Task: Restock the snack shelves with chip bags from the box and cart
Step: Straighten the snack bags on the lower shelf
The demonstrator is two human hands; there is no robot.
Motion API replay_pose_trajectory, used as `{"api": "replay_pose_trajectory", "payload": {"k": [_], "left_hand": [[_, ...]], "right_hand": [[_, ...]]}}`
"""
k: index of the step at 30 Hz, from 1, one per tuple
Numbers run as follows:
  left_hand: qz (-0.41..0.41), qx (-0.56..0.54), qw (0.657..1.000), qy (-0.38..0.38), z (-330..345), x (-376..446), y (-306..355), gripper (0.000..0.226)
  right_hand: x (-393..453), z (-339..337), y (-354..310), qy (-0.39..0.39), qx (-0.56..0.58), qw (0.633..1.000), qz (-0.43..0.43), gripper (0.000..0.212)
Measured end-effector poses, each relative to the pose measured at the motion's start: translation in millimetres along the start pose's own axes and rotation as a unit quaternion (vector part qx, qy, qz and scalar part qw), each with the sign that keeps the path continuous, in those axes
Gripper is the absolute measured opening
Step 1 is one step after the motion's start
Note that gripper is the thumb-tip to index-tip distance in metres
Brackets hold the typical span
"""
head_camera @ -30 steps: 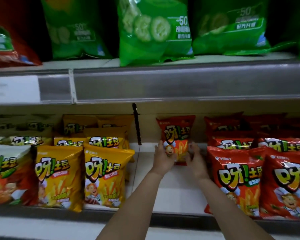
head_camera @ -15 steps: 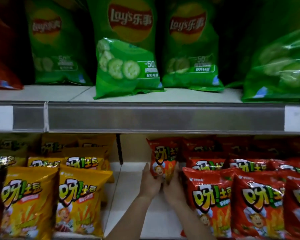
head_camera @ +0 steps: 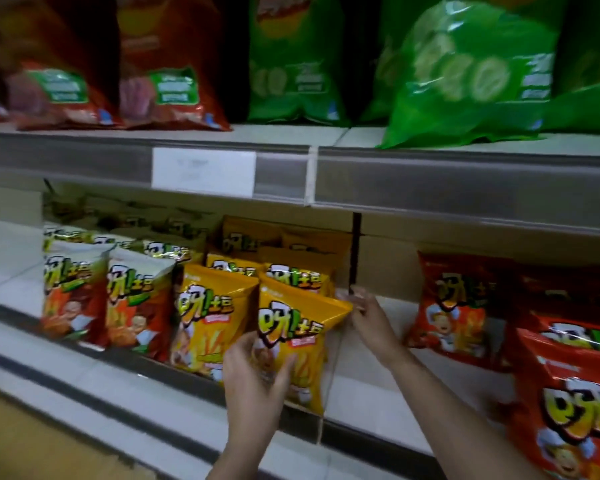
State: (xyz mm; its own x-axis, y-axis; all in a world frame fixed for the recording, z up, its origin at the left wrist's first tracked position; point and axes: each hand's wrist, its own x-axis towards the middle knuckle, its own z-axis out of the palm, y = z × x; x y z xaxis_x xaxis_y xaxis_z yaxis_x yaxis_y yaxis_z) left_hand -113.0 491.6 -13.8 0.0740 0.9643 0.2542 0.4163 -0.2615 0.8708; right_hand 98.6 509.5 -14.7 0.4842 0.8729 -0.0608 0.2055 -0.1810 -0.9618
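A yellow chip bag [head_camera: 300,323] stands at the front of the lower shelf [head_camera: 361,379], rightmost in the yellow row. My left hand [head_camera: 257,379] grips its lower front, thumb and fingers curled round the bottom. My right hand [head_camera: 368,317] pinches the bag's upper right corner next to a thin clear divider [head_camera: 333,358]. A red chip bag [head_camera: 447,306] stands alone further right, apart from both hands. More red bags [head_camera: 568,393] fill the shelf's right end.
Other yellow bags [head_camera: 212,317] and white-and-red bags [head_camera: 73,296] line the lower shelf to the left. Large green bags [head_camera: 465,81] and red bags [head_camera: 160,64] stand on the upper shelf, above its rail with a white label [head_camera: 203,171]. A bare shelf strip lies between divider and red bags.
Both hands let go of the red bag, which now stands on the shelf, and moved left onto the front yellow bag. The view swung left.
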Motion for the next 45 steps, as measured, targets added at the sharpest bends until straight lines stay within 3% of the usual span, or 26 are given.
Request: {"api": "replay_pose_trajectory", "payload": {"k": [2,4,5,8,9,11,15,19,22,26,30,32,34,38,41,44,45], "left_hand": [[-0.022,0.023,0.999,-0.042,-3.5,12.4,-10.4,0.099],[-0.036,-0.003,0.995,-0.09,-4.4,29.3,-17.5,0.109],[-0.038,-0.018,0.992,-0.117,-4.5,38.0,-17.7,0.108],[-0.036,-0.03,0.973,-0.224,-5.1,62.9,-18.0,0.09],[-0.043,-0.04,0.965,-0.256,-4.2,70.3,-18.6,0.088],[-0.061,-0.064,0.953,-0.29,-1.3,82.6,-21.3,0.088],[-0.078,-0.088,0.955,-0.271,6.5,89.1,-22.2,0.092],[-0.057,-0.096,0.967,-0.231,14.8,79.1,-13.6,0.098],[-0.035,-0.087,0.966,-0.242,20.6,79.2,-6.0,0.105],[-0.032,-0.091,0.961,-0.261,27.2,77.3,11.2,0.084],[-0.054,-0.13,0.952,-0.272,38.8,66.5,31.6,0.053],[-0.057,-0.149,0.948,-0.276,48.1,59.1,34.8,0.058],[-0.077,-0.163,0.941,-0.286,59.2,48.3,33.5,0.08],[-0.1,-0.178,0.934,-0.294,78.0,27.9,26.7,0.086],[-0.107,-0.179,0.933,-0.294,78.9,25.9,29.6,0.082],[-0.107,-0.169,0.934,-0.296,75.3,28.2,30.4,0.086],[-0.106,-0.165,0.935,-0.296,74.6,27.9,31.0,0.088]], "right_hand": [[12.6,13.7,-12.5,-0.033,0.036,0.999,-0.003,0.054],[26.2,29.7,-11.7,-0.043,0.058,0.997,-0.02,0.052],[28.2,35.3,-13.1,-0.034,0.053,0.997,-0.038,0.053],[33.9,47.5,-9.6,-0.035,0.126,0.991,-0.034,0.084],[35.2,47.7,-5.7,-0.048,0.126,0.99,-0.031,0.081],[40.8,51.3,-4.9,-0.056,0.144,0.988,-0.018,0.05],[46.2,47.6,-6.4,-0.048,0.167,0.985,-0.009,0.052],[50.2,39.2,4.1,-0.026,0.177,0.984,-0.004,0.015],[47.5,23.9,5.5,-0.033,0.21,0.977,0.005,0.017],[30.5,0.5,-5.0,-0.059,0.241,0.969,-0.012,0.007],[16.6,-25.6,-4.8,-0.008,0.222,0.975,-0.019,0.04],[9.0,-41.0,-0.1,0.031,0.236,0.971,-0.02,0.039],[3.0,-48.6,6.5,0.05,0.233,0.971,-0.028,0.021],[-8.4,-50.3,17.4,0.022,0.207,0.976,-0.062,0.073],[-15.6,-52.8,12.2,0.047,0.183,0.982,-0.028,0.046],[-23.3,-59.3,6.3,0.044,0.257,0.965,0.002,0.066],[-26.9,-63.8,3.9,0.057,0.273,0.96,0.012,0.063]]}}
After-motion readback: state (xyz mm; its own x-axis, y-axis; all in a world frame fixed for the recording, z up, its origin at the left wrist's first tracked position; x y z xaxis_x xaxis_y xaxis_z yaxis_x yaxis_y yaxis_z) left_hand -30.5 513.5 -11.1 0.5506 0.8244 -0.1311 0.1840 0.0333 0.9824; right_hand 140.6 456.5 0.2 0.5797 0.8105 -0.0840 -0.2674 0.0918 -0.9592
